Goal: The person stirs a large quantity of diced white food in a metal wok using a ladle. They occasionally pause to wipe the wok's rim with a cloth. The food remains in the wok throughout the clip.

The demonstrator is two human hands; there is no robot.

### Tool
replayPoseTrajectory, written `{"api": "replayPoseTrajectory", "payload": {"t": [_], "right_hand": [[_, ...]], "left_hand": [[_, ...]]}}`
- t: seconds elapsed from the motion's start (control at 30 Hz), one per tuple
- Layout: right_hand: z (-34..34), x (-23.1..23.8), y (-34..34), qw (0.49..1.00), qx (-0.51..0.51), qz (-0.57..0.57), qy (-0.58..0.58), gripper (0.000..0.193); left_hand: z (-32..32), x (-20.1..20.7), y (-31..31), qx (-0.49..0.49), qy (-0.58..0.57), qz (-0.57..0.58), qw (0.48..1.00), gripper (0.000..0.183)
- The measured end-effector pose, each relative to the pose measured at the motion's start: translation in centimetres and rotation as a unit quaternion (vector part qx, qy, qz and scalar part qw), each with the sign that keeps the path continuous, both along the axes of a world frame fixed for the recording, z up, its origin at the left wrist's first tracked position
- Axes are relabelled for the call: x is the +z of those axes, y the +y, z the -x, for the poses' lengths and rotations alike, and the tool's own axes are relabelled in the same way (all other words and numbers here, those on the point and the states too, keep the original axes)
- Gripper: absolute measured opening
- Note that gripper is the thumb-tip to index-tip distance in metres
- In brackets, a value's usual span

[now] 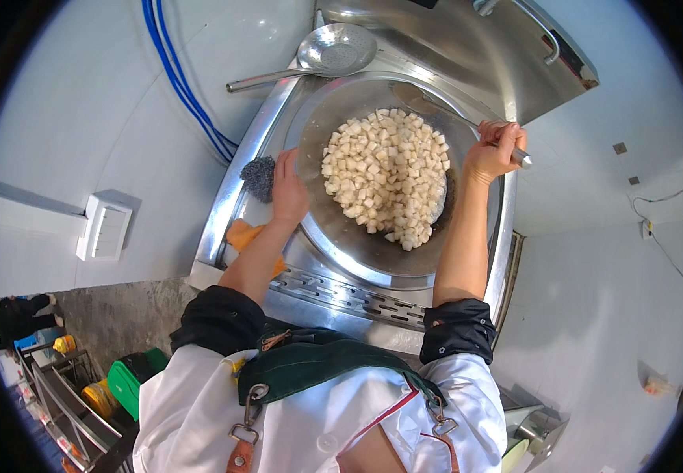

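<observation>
A large steel wok [381, 256] sits in the stove, holding a heap of small pale off-white cubes [389, 169] with a little cloudy liquid at their right edge. At the wok's left rim is my left hand [288, 189], its fingers closed along the edge and its thumb hidden. My right hand [497, 151] is wrapped round the handle of a wok spatula [416, 98] at the upper right. The spatula's broad head lies against the far inner wall of the wok, beyond the cubes.
A perforated skimmer [337, 51] rests at the stove's far left corner. Beside my left hand lie a dark scouring pad [259, 179] and an orange cloth [245, 235]. A slotted drain strip [349, 296] runs along the front. A tap [542, 35] stands at the far right.
</observation>
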State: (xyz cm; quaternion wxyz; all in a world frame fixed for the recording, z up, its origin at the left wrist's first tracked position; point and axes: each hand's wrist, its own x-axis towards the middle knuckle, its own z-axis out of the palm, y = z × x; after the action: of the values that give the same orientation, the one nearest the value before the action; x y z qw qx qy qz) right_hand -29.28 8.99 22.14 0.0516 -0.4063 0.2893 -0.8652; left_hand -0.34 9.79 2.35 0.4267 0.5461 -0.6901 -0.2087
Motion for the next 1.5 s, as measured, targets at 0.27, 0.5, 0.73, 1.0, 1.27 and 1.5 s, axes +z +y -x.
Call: {"api": "replayPoseTrajectory", "payload": {"t": [0.27,0.5,0.73,1.0,1.27,1.5], "right_hand": [[0.0,-6.7,6.3,0.962,0.195,-0.189,0.041,0.038],[0.2,0.5,16.0,0.959,0.241,-0.144,0.045,0.034],[0.3,9.6,24.8,0.979,0.160,-0.116,0.052,0.032],[-2.7,3.6,27.1,0.976,0.082,-0.195,0.050,0.035],[-4.0,-10.8,22.4,0.980,0.030,-0.143,0.138,0.035],[-1.3,-11.1,18.4,0.987,0.060,-0.137,0.051,0.035]], "left_hand": [[0.2,-0.1,0.0,-0.001,-0.007,0.011,1.000,0.055],[0.1,-0.4,-0.1,0.004,-0.017,0.019,1.000,0.054],[0.0,-1.1,-0.4,-0.001,-0.015,0.023,1.000,0.054],[-0.1,-1.2,-0.5,0.004,-0.020,0.023,1.000,0.054],[0.1,-0.8,-0.3,-0.006,-0.020,0.028,0.999,0.054],[-0.1,-0.4,-0.2,-0.011,-0.018,0.016,1.000,0.052]]}}
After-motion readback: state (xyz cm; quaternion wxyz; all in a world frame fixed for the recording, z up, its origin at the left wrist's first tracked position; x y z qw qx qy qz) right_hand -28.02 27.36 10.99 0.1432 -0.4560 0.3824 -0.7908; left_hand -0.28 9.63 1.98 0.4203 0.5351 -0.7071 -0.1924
